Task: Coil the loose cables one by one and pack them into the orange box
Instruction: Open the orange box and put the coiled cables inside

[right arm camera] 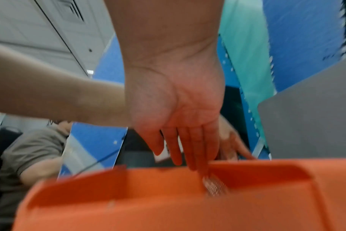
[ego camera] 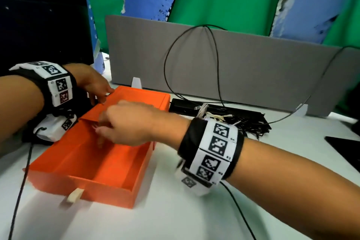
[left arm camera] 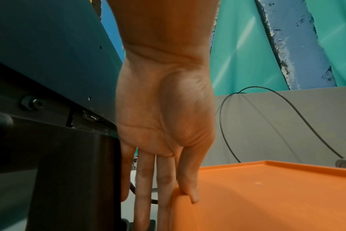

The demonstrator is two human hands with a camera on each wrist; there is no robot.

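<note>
The orange box lies open on the white table, its tray pulled toward me out of its sleeve. My left hand holds the sleeve's far left corner; in the left wrist view my left hand has its thumb on the orange top and straight fingers down the side. My right hand reaches over the tray with fingers straight and blurred. Seen from the right wrist, my right hand points into the orange box beside a small blurred ridged thing. Loose cables lie bundled behind the box.
A grey divider stands along the back, with a black cable looped over it. A black tray lies under the bundle. A dark monitor stands at the left. Another person sits beyond.
</note>
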